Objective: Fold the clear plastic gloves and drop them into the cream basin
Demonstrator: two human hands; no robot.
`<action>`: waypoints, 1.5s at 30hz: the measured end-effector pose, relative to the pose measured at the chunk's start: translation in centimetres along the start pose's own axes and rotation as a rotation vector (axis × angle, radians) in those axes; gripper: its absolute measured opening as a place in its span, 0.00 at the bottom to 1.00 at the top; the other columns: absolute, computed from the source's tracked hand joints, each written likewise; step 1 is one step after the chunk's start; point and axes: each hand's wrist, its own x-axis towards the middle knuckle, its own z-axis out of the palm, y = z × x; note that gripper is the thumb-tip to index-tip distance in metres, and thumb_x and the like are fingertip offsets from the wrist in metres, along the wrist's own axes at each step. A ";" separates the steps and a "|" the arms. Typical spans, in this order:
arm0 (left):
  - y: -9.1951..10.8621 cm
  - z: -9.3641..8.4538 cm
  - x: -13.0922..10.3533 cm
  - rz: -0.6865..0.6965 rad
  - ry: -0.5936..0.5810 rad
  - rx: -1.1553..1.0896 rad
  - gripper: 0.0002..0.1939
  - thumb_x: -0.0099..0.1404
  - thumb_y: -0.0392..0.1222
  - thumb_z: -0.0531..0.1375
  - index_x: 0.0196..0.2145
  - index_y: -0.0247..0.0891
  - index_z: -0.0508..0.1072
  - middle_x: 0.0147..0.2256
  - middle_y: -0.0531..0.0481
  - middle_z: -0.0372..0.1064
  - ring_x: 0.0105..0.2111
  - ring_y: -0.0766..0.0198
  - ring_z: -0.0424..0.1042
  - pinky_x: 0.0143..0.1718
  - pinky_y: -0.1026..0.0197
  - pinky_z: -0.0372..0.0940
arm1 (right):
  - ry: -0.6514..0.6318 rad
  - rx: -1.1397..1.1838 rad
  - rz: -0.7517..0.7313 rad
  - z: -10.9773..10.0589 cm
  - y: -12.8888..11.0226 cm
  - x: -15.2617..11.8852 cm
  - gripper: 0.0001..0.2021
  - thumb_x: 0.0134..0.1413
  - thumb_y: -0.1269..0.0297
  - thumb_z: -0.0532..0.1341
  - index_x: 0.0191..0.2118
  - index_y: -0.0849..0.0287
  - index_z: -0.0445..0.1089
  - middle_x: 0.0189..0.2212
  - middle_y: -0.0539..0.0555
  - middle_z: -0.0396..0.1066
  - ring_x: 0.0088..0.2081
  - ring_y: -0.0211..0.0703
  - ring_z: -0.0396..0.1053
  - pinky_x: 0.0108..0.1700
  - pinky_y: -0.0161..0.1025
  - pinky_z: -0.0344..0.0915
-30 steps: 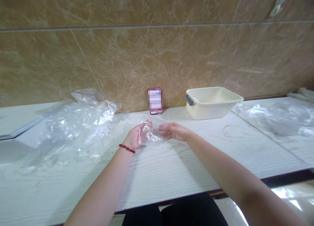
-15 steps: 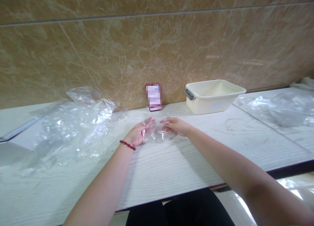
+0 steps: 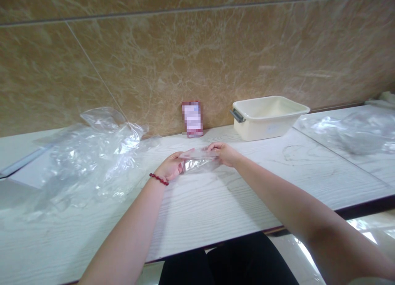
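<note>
Between my hands, just above the white table, is a clear plastic bag [image 3: 199, 164], stretched sideways and catching the light. My left hand [image 3: 171, 166], with a dark red bead bracelet [image 3: 159, 178] at its wrist, grips the bag's left end. At the right end, my right hand [image 3: 226, 154] pinches the plastic between thumb and fingers. Some fingertips show only through the film. To the left lies a large heap of clear plastic bags [image 3: 101, 153], apart from my left hand.
A cream plastic bin [image 3: 262, 127] with a grey handle stands at the back right. A phone-like object [image 3: 192, 119] with a blurred face leans on the marble wall. More clear plastic [image 3: 354, 132] lies far right. The white table's [image 3: 216, 219] front edge runs before my lap.
My fingers have closed on the bag's two ends, and the plastic, loose and crumpled before, is now drawn out flatter between my hands. The view has shifted slightly.
</note>
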 end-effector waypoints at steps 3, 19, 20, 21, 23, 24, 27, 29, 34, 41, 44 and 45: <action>0.2 0.0 -0.4 0.023 -0.052 -0.033 0.07 0.48 0.29 0.59 0.28 0.35 0.71 0.43 0.46 0.66 0.38 0.60 0.68 0.38 0.60 0.62 | -0.008 -0.009 -0.041 -0.2 0.1 0.0 0.04 0.38 0.70 0.56 0.18 0.62 0.63 0.23 0.50 0.67 0.23 0.32 0.62 0.21 0.28 0.56; -0.2 0.1 0.4 0.001 0.092 -0.049 0.14 0.54 0.28 0.53 0.39 0.36 0.66 0.32 0.48 0.68 0.30 0.67 0.69 0.33 0.64 0.64 | 0.044 -0.123 -0.277 -0.9 0.8 1.2 0.08 0.32 0.77 0.50 0.12 0.63 0.61 0.37 0.51 0.64 0.40 0.35 0.61 0.42 0.34 0.54; -0.2 0.1 0.4 -0.010 0.088 -0.039 0.14 0.53 0.27 0.53 0.38 0.35 0.67 0.33 0.47 0.68 0.30 0.67 0.69 0.33 0.64 0.64 | 0.037 -0.124 -0.292 -1.0 0.8 1.2 0.07 0.32 0.76 0.51 0.12 0.63 0.61 0.37 0.51 0.64 0.40 0.35 0.61 0.41 0.34 0.54; -0.2 0.1 0.4 -0.017 0.086 -0.032 0.14 0.53 0.26 0.53 0.38 0.34 0.67 0.34 0.46 0.68 0.31 0.67 0.69 0.33 0.64 0.64 | 0.030 -0.119 -0.302 -1.0 0.9 1.2 0.06 0.32 0.76 0.52 0.13 0.63 0.60 0.38 0.51 0.64 0.40 0.35 0.61 0.40 0.33 0.54; -0.2 0.2 0.3 -0.011 0.080 -0.024 0.15 0.53 0.25 0.53 0.38 0.33 0.68 0.35 0.45 0.68 0.31 0.66 0.69 0.34 0.63 0.64 | 0.040 -0.088 -0.305 -0.9 0.8 1.2 0.02 0.32 0.74 0.55 0.17 0.63 0.59 0.38 0.51 0.63 0.37 0.34 0.61 0.37 0.33 0.56; -0.2 0.2 0.3 0.001 0.077 -0.022 0.16 0.53 0.24 0.53 0.39 0.33 0.68 0.35 0.45 0.68 0.32 0.66 0.69 0.35 0.63 0.64 | 0.063 -0.064 -0.302 -0.9 0.7 1.2 0.04 0.32 0.73 0.57 0.20 0.62 0.59 0.38 0.50 0.62 0.34 0.32 0.62 0.35 0.32 0.57; -0.1 0.2 0.4 0.063 0.086 -0.026 0.18 0.52 0.24 0.53 0.40 0.35 0.67 0.36 0.45 0.69 0.33 0.66 0.69 0.36 0.62 0.64 | 0.185 0.010 -0.272 -0.7 0.4 1.1 0.14 0.32 0.71 0.60 0.27 0.59 0.54 0.34 0.47 0.61 0.28 0.28 0.61 0.31 0.30 0.58; 0.0 0.2 0.4 0.111 0.112 -0.045 0.19 0.52 0.24 0.53 0.40 0.37 0.68 0.37 0.47 0.68 0.34 0.67 0.68 0.37 0.64 0.63 | 0.201 0.042 -0.195 -0.6 0.3 1.0 0.15 0.34 0.69 0.61 0.29 0.58 0.52 0.29 0.46 0.61 0.27 0.28 0.61 0.29 0.30 0.59; 0.5 0.7 0.1 0.160 0.141 -0.096 0.20 0.52 0.23 0.52 0.41 0.40 0.68 0.39 0.49 0.68 0.36 0.68 0.67 0.37 0.65 0.62 | -0.004 0.096 0.069 -0.1 0.1 0.4 0.14 0.42 0.66 0.60 0.35 0.58 0.55 0.31 0.50 0.64 0.29 0.32 0.65 0.34 0.35 0.64; 0.6 0.7 -0.1 0.186 0.090 -0.100 0.21 0.53 0.25 0.53 0.42 0.41 0.66 0.43 0.49 0.65 0.36 0.69 0.66 0.36 0.65 0.63 | -0.103 0.084 0.123 0.1 -0.1 -0.1 0.18 0.40 0.67 0.62 0.40 0.58 0.57 0.30 0.51 0.66 0.30 0.32 0.66 0.26 0.27 0.60; 0.6 0.7 -0.1 0.188 0.097 -0.092 0.21 0.52 0.24 0.53 0.42 0.41 0.66 0.42 0.50 0.65 0.34 0.70 0.67 0.35 0.66 0.63 | -0.057 -0.006 0.084 0.1 0.2 0.1 0.21 0.38 0.68 0.62 0.41 0.58 0.56 0.26 0.50 0.66 0.28 0.33 0.66 0.21 0.25 0.56; 0.6 0.8 -0.1 0.186 0.107 -0.089 0.21 0.52 0.24 0.53 0.42 0.41 0.67 0.42 0.50 0.65 0.33 0.71 0.67 0.35 0.66 0.63 | -0.015 -0.054 0.062 0.0 0.3 0.2 0.23 0.37 0.69 0.62 0.43 0.58 0.56 0.24 0.49 0.66 0.27 0.33 0.66 0.20 0.25 0.55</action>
